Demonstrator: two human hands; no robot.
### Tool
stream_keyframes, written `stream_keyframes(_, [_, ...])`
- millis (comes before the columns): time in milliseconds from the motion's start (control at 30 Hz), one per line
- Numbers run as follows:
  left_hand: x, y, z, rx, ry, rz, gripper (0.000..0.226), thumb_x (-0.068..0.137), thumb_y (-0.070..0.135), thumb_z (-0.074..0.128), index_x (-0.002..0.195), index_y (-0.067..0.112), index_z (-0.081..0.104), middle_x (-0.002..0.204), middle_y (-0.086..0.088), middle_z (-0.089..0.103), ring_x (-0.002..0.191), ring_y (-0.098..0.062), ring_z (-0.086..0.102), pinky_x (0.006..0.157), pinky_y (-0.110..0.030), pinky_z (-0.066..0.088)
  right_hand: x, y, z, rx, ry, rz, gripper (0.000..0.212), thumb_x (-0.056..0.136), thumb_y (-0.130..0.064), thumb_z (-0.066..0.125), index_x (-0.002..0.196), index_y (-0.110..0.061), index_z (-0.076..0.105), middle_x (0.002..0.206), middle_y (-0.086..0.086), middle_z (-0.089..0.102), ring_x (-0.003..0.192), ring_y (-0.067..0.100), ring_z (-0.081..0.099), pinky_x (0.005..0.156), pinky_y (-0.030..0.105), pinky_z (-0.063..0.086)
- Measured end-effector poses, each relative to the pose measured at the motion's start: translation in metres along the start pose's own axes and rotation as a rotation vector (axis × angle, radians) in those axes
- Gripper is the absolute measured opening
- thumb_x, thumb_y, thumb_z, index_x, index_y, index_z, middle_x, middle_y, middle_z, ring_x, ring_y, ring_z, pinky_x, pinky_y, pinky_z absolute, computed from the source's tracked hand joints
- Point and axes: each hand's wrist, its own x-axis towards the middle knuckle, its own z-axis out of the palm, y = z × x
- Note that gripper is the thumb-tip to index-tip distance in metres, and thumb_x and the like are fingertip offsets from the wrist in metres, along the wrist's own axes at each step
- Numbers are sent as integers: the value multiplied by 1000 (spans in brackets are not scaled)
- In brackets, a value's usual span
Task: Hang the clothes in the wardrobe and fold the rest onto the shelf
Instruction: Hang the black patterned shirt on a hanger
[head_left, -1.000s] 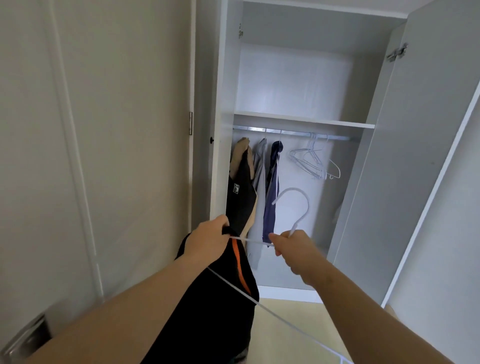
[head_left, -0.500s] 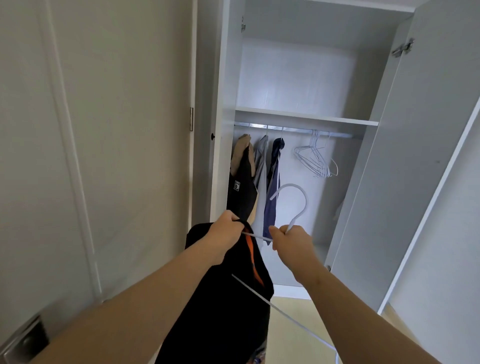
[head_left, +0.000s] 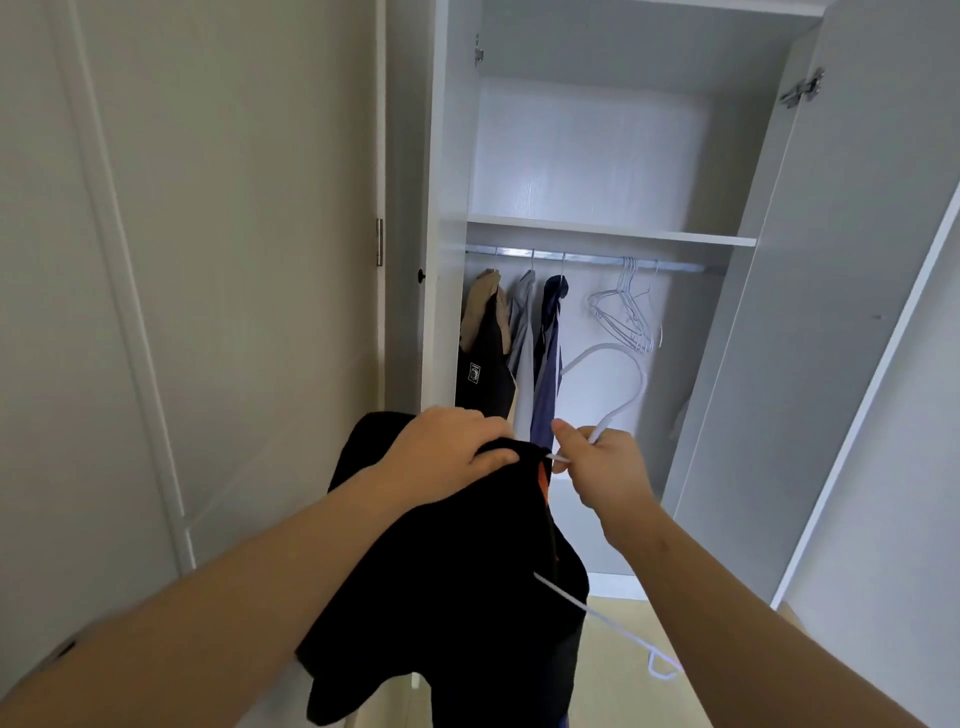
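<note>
**Black garment drawn up the hanger, close to the rail**

Head view: The left hand (head_left: 447, 452) has its fingers curled over bunched cloth of the black garment with an orange stripe (head_left: 457, 597). The right hand (head_left: 602, 467) is closed round the neck of the white hanger (head_left: 640, 379), whose hook stands above the fist. Compared with a second ago, the bare stretch of hanger between the two hands has shrunk to a short stub. The cloth now sits higher, and both hands have risen toward the open wardrobe. This suggests the garment is nearly seated on the hanger, though one hanger arm pokes out bare below the cloth.

The garment hangs in the air in front of the wardrobe, below the rail (head_left: 587, 256). A tan-and-black jacket (head_left: 483, 353), a grey shirt (head_left: 524, 353) and a navy garment (head_left: 550, 353) fill the rail's left end. Empty hangers (head_left: 623, 317) hang mid-rail. The shelf (head_left: 613, 234) lies just above the rail.
</note>
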Motion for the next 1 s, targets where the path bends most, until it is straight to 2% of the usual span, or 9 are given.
stream_keyframes(233, [-4,-8,-6,-200,236,-357,14,89,48,49,90,37,58,79,16,60,74,-5,53,56,-18,33,-7,6,4,-112,220,-484,15,83,-21,67,80,-23,52,77,-18,49,75,8,47,72,25,38])
stream_keyframes(400, [-6,-9,-15,-250,268,-406,12,87,52,48,81,41,51,82,14,64,77,-7,57,59,-20,36,-17,16,36,-265,-214,-349,9,89,-25,57,90,-29,50,80,-18,54,75,1,53,61,7,34])
stream_keyframes(500, [-9,-10,-17,-240,309,-471,14,87,53,47,80,41,50,80,14,62,77,-7,56,56,-19,33,-20,12,44,-112,-300,-298,12,92,-20,53,82,-27,54,77,-12,59,72,4,57,59,7,39])
stream_keyframes(633, [-17,-21,-26,-225,379,-569,13,89,51,48,83,40,50,72,18,53,75,-9,51,54,-23,31,-23,14,42,93,-699,-39,10,91,-13,54,88,-17,63,74,-9,66,75,6,65,61,10,48])
stream_keyframes(700, [-20,-27,-35,-242,427,-588,12,89,51,48,84,40,50,69,20,49,76,-9,51,56,-24,32,-22,25,38,-39,-872,19,9,92,-16,55,86,-18,62,69,-14,64,82,8,65,67,11,46])
stream_keyframes(767, [-22,-33,-45,-256,471,-594,12,88,50,49,83,39,51,69,20,50,77,-12,53,60,-26,35,-19,38,33,-199,-942,13,4,91,-20,57,95,-19,59,85,-9,61,98,15,60,85,19,47])
stream_keyframes(833, [-25,-38,-55,-249,494,-572,12,88,50,50,82,39,53,70,17,53,76,-14,55,60,-27,36,-14,50,25,-421,-935,-46,24,92,-32,55,112,-18,54,107,0,57,113,21,51,102,31,39])
stream_keyframes(933, [-33,-43,-62,-205,505,-525,11,88,49,50,81,42,54,66,21,52,71,-10,52,54,-22,33,-4,55,11,-941,-757,-181,48,89,-58,44,118,-21,55,108,-1,58,102,13,44,92,32,23])
stream_keyframes(1000, [-39,-46,-63,-163,514,-498,12,88,48,50,84,40,59,64,23,52,69,-9,51,54,-18,33,2,53,0,-1137,-614,-252,46,88,-60,40,111,-23,56,102,-2,62,93,15,47,84,36,21])
